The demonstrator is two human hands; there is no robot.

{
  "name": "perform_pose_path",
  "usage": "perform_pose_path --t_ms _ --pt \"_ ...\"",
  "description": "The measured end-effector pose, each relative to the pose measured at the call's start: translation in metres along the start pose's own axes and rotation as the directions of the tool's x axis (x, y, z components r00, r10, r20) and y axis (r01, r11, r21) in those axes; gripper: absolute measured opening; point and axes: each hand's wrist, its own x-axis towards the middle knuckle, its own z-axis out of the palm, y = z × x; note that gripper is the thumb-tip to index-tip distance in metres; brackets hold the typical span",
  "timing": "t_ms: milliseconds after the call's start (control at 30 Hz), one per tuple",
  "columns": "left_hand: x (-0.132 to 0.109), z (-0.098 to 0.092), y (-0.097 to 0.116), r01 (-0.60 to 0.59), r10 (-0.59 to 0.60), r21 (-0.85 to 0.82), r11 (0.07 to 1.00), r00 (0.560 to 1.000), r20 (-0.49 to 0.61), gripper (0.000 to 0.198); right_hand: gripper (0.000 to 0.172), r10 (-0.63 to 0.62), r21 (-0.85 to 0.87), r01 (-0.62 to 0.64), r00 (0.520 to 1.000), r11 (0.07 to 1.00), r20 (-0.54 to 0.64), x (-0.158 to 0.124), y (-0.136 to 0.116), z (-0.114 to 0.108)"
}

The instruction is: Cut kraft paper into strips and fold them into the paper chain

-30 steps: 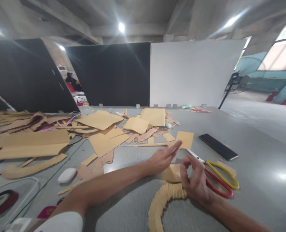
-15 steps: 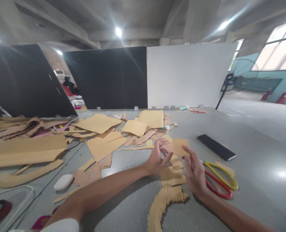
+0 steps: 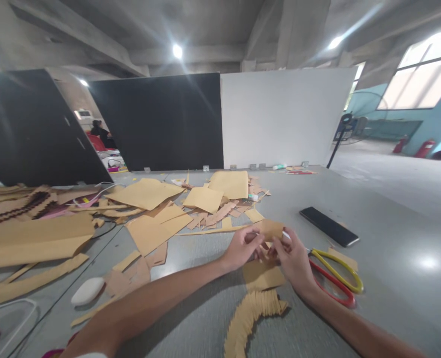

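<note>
Between my two hands a small brown paper piece [image 3: 271,228] is held up, its surface curved. My left hand [image 3: 241,247] pinches its left side, while the fingers of my right hand [image 3: 294,257] close on its right side. Just below them, other brown paper pieces [image 3: 262,276] lie on the table, partly hidden by my hands. Nearer to me curves a row of many small folded paper pieces [image 3: 248,318], packed side by side. Scissors [image 3: 337,276] with one yellow and one red handle lie beside my right hand; their blades are mostly hidden.
A black phone [image 3: 328,226] lies on the grey table [image 3: 392,298] at right. Brown paper sheets [image 3: 158,226] and scraps spread across the left and middle. A white rounded case [image 3: 87,291] sits at left. Black and white panels [image 3: 287,119] stand along the back.
The paper piece was flat and upright, with my left hand apart from it. Now both hands grip it and it is bent. The whole view has shifted slightly.
</note>
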Motion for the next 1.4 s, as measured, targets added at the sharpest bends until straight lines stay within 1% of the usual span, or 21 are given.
perform_pose_path --t_ms 67,200,333,400,467,500,567,633,800,933,1000,1067,1133,1300,1400 --pt "0.0 -0.001 0.0 -0.002 0.002 0.01 1.0 1.0 -0.007 0.045 0.037 0.012 0.007 -0.012 0.999 1.0 0.032 0.001 0.001 0.0" --pt "0.002 -0.004 -0.003 0.017 -0.017 0.02 1.0 1.0 0.0 0.043 0.04 0.021 -0.004 -0.02 0.999 1.0 0.044 0.001 0.003 0.001" --pt "0.006 -0.008 -0.005 0.042 -0.042 0.014 0.999 0.999 0.007 0.041 0.035 0.012 -0.014 -0.011 0.997 1.0 0.081 0.003 0.003 -0.001" --pt "0.007 -0.009 -0.006 0.053 -0.053 0.008 0.999 0.999 0.007 0.041 0.033 -0.014 -0.01 0.015 0.998 1.0 0.067 0.006 0.004 -0.002" --pt "0.007 -0.01 -0.007 0.067 -0.067 0.001 0.998 0.998 0.019 0.041 0.042 -0.051 -0.032 0.052 0.998 0.998 0.033 0.008 0.006 -0.004" --pt "0.007 -0.01 -0.007 0.073 -0.073 -0.004 0.997 0.997 0.024 0.041 0.043 -0.064 -0.054 0.065 0.998 0.996 0.022 0.009 0.007 -0.006" --pt "0.008 -0.011 -0.008 0.085 -0.084 -0.015 0.996 0.996 0.031 0.041 0.036 -0.078 -0.1 0.08 0.997 0.992 0.026 0.01 0.01 -0.008" --pt "0.009 -0.011 -0.009 0.091 -0.09 -0.033 0.995 0.995 0.032 0.042 0.029 -0.086 -0.118 0.09 0.995 0.989 0.041 0.01 0.012 -0.009" --pt "0.011 -0.014 -0.008 0.102 -0.099 -0.092 0.991 0.994 0.038 0.06 0.026 -0.13 -0.119 0.136 0.99 0.984 0.052 0.009 0.013 -0.007" --pt "0.011 -0.016 -0.006 0.088 -0.085 -0.086 0.992 0.996 0.034 0.055 0.027 -0.158 -0.105 0.168 0.982 0.98 0.1 0.007 0.007 -0.005" --pt "0.01 -0.016 -0.006 0.076 -0.074 -0.084 0.994 0.997 0.027 0.056 0.033 -0.106 -0.055 0.112 0.99 0.992 0.093 0.007 0.005 -0.004" --pt "0.01 -0.017 -0.007 0.068 -0.066 -0.085 0.994 0.997 0.025 0.058 0.042 -0.018 -0.004 0.018 0.998 1.0 0.063 0.008 0.005 -0.003" --pt "0.01 -0.016 -0.007 0.063 -0.061 -0.085 0.994 0.998 0.027 0.058 0.046 0.048 0.024 -0.049 0.998 0.999 0.05 0.01 0.007 -0.003" --pt "0.01 -0.017 -0.005 0.069 -0.064 -0.087 0.994 0.996 0.059 0.06 0.043 0.082 0.06 -0.087 0.993 0.994 0.081 0.013 0.013 -0.003" --pt "0.01 -0.018 -0.004 0.074 -0.067 -0.091 0.993 0.995 0.079 0.058 0.044 0.09 0.071 -0.095 0.993 0.993 0.077 0.013 0.014 -0.003"
